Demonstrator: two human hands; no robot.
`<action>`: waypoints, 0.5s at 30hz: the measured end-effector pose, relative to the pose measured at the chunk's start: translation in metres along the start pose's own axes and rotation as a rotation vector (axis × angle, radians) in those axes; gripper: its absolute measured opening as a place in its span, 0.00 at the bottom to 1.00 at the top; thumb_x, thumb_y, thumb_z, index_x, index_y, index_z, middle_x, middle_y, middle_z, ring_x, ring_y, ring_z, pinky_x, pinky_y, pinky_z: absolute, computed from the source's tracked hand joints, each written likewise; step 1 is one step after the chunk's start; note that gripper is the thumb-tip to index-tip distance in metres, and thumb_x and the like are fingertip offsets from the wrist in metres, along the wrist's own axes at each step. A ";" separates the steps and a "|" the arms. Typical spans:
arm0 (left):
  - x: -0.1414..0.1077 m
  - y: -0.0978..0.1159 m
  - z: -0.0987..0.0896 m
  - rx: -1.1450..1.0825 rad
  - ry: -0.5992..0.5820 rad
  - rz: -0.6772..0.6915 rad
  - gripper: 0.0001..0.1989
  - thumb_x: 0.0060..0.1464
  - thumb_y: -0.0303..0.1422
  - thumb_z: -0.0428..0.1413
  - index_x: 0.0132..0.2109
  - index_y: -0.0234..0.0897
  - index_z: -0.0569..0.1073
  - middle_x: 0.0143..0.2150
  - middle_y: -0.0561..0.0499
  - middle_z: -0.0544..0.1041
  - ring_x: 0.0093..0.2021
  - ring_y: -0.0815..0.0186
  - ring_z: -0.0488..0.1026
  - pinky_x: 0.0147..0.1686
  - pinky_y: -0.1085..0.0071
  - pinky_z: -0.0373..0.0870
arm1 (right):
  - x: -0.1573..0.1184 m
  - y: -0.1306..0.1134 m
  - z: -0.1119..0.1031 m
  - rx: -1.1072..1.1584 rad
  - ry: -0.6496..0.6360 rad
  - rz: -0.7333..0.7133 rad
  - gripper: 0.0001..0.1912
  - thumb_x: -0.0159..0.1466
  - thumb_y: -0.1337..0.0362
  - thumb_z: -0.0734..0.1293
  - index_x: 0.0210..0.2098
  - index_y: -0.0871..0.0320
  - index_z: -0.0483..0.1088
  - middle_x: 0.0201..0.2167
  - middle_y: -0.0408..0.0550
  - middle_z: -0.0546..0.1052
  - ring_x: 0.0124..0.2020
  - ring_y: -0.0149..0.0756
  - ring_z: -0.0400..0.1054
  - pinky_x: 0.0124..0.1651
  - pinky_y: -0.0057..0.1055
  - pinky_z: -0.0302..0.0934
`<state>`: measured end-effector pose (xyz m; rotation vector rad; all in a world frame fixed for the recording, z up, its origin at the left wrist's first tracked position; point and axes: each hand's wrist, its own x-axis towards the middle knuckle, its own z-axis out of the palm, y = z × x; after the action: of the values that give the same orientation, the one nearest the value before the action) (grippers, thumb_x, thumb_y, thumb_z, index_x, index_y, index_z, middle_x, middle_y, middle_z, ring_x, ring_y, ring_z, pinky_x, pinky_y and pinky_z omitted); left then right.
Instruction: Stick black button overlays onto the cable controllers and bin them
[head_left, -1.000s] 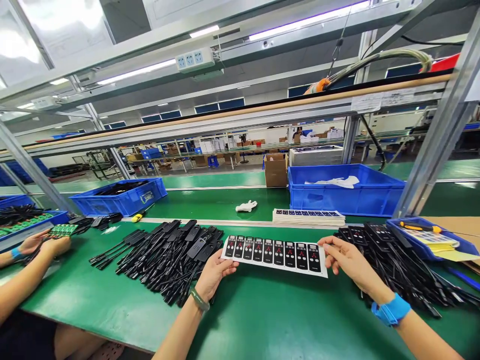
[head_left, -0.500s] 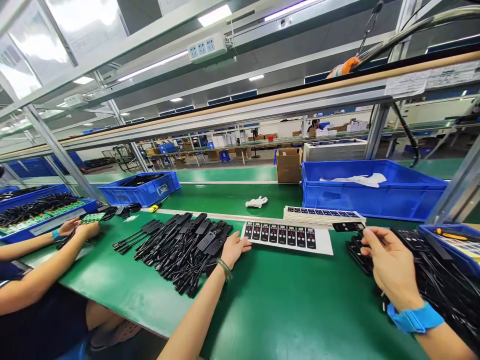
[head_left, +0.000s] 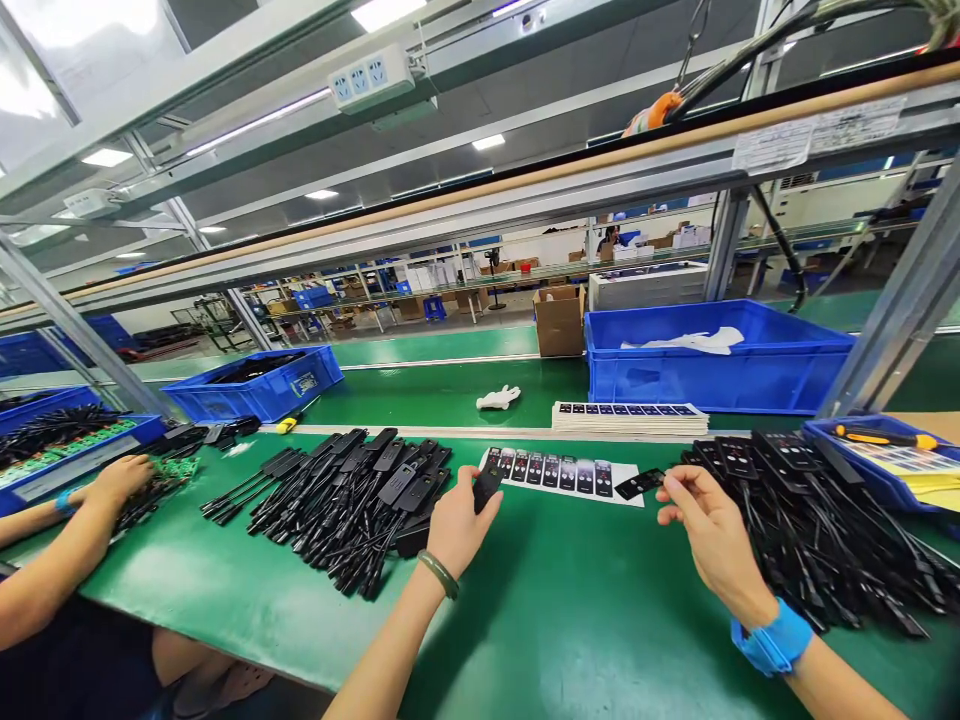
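Note:
Between two heaps, my left hand [head_left: 459, 520] grips a small black module [head_left: 488, 484] over the left end of a white label sheet [head_left: 627, 497] printed with several black labels. My right hand [head_left: 705, 525] pinches a flat black panel [head_left: 639, 485] with pale marks at the sheet's right end. Black cabled modules [head_left: 352, 500] lie heaped left of my left hand. Another pile of cabled modules [head_left: 817, 520], some with labelled faces, lies to the right of my right hand. Behind the sheet is a stack of label sheets [head_left: 630, 418].
A large blue bin [head_left: 720, 365] with white material and a white glove [head_left: 498, 398] stand farther back. At right, a blue tray [head_left: 821, 432] holds an orange-black tool [head_left: 885, 437]. At left, a co-worker's hands [head_left: 124, 480] handle green boards beside a blue bin [head_left: 255, 390].
My left hand has taken hold of a black module. My right hand has moved left from the right pile, bringing the black panel to the sheet's end. The view has shifted somewhat.

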<state>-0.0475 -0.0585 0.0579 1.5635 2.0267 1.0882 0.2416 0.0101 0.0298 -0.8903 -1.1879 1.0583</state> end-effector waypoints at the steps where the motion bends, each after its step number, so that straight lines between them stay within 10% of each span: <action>1: -0.003 0.007 0.006 -0.073 -0.047 -0.002 0.19 0.51 0.41 0.54 0.47 0.38 0.61 0.33 0.51 0.69 0.29 0.62 0.69 0.35 0.64 0.65 | -0.002 0.000 0.001 0.030 -0.016 0.008 0.15 0.57 0.51 0.69 0.34 0.55 0.66 0.30 0.42 0.66 0.27 0.30 0.64 0.25 0.26 0.62; 5: -0.013 0.035 0.046 -0.424 -0.341 -0.061 0.22 0.46 0.47 0.55 0.42 0.38 0.61 0.27 0.56 0.66 0.19 0.71 0.63 0.21 0.74 0.61 | -0.008 0.001 0.003 0.083 -0.059 0.027 0.13 0.59 0.53 0.68 0.35 0.54 0.65 0.30 0.41 0.64 0.29 0.30 0.63 0.25 0.25 0.61; 9: -0.023 0.048 0.083 -0.707 -0.560 -0.149 0.24 0.44 0.47 0.56 0.41 0.36 0.59 0.38 0.46 0.73 0.27 0.72 0.69 0.29 0.73 0.68 | -0.012 0.003 0.002 0.047 -0.101 0.035 0.11 0.61 0.54 0.67 0.33 0.54 0.64 0.30 0.41 0.63 0.28 0.29 0.62 0.24 0.24 0.59; 15: -0.035 0.043 0.091 -1.033 -0.745 -0.266 0.27 0.42 0.35 0.63 0.47 0.35 0.59 0.48 0.39 0.73 0.31 0.70 0.74 0.34 0.71 0.69 | -0.016 -0.002 0.004 0.026 -0.138 0.040 0.10 0.63 0.55 0.65 0.34 0.54 0.64 0.29 0.40 0.62 0.25 0.28 0.60 0.25 0.24 0.59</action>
<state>0.0541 -0.0552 0.0262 0.8867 0.8703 0.9717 0.2370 -0.0054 0.0280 -0.8340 -1.2723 1.1802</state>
